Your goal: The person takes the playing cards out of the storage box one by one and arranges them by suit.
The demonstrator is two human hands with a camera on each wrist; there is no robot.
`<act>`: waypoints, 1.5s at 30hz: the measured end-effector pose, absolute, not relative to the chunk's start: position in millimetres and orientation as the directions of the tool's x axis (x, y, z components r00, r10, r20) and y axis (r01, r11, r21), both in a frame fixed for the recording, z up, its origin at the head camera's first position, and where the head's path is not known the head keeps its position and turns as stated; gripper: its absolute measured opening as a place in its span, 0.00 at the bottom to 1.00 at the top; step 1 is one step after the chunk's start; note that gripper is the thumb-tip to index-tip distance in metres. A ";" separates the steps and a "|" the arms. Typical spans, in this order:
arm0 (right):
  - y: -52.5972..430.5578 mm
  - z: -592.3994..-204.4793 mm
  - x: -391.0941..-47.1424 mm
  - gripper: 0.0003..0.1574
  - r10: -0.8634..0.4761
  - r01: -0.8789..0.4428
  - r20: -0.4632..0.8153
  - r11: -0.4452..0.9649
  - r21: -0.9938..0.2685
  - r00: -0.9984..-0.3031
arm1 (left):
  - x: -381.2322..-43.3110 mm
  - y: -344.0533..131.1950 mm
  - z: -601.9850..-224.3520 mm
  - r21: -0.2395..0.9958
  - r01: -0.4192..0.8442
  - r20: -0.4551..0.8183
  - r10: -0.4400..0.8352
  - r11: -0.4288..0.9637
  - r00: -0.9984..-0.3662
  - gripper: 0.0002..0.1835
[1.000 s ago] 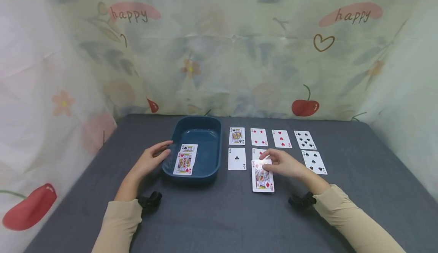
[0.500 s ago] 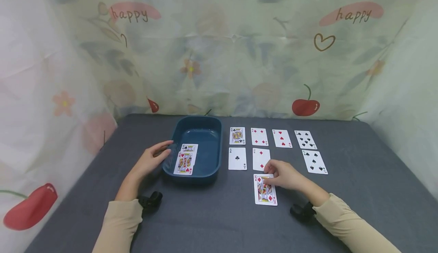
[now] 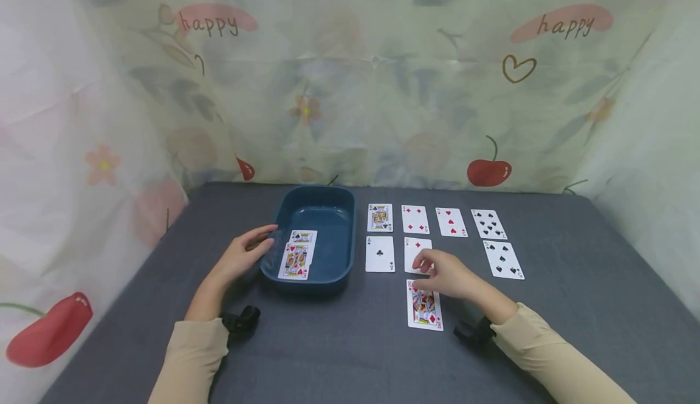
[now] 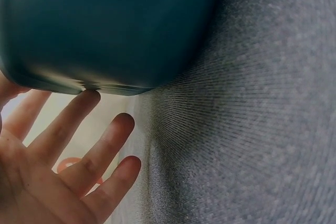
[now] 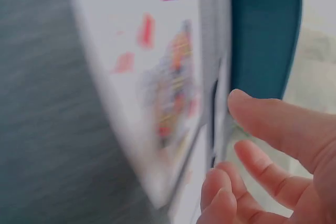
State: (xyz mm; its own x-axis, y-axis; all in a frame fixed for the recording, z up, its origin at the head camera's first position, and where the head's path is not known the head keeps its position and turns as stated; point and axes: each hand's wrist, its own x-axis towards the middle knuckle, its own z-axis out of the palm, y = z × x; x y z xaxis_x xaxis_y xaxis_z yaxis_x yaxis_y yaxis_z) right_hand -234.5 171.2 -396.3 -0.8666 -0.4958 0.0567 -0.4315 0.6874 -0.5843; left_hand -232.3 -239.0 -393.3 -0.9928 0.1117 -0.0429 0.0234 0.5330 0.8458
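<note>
My left hand [image 3: 237,261] rests at the left rim of a dark blue tray [image 3: 333,252], fingers spread, a fingertip touching its wall [image 4: 105,35] in the left wrist view. Inside the tray lie a king of hearts [image 3: 295,262] and, partly under it, another king card [image 3: 302,237]. My right hand [image 3: 448,275] hovers with thumb and fingers apart and nothing between them. Its thumb overlaps the top of a face-up king of diamonds [image 3: 425,311], which looks blurred in the right wrist view. Its fingers partly cover a two of diamonds [image 3: 413,246].
Behind stands a row with a king of clubs [image 3: 380,218], four of diamonds [image 3: 414,219], a hearts card [image 3: 451,222] and a spades card [image 3: 488,225]. An ace of clubs [image 3: 380,254] and five of spades [image 3: 504,260] lie nearer. A patterned curtain [image 3: 372,100] backs the grey table [image 3: 328,349].
My right hand drew the king of diamonds toward the near side, off the two of diamonds. Then it let go and shifted slightly up and left. The left hand stayed put.
</note>
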 end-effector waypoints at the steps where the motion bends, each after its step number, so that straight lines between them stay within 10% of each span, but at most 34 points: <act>1: 167.4 -394.0 -235.7 0.17 -0.504 -0.436 0.058 0.676 -0.594 -0.862 | -232.5 -239.1 -393.8 0.845 0.021 -0.045 0.109 0.534 -0.993 0.27; 25: 18.9 -323.4 -291.1 0.15 -0.691 -0.518 0.079 0.456 -0.724 -0.718 | -235.5 -242.2 -401.1 0.851 0.026 -0.037 0.108 0.524 -0.993 0.27; 45: -47.5 -377.8 -352.8 0.21 -0.583 -0.248 -0.203 0.599 -0.761 -0.787 | -235.4 -241.9 -397.5 0.855 0.047 -0.027 0.135 0.516 -0.990 0.29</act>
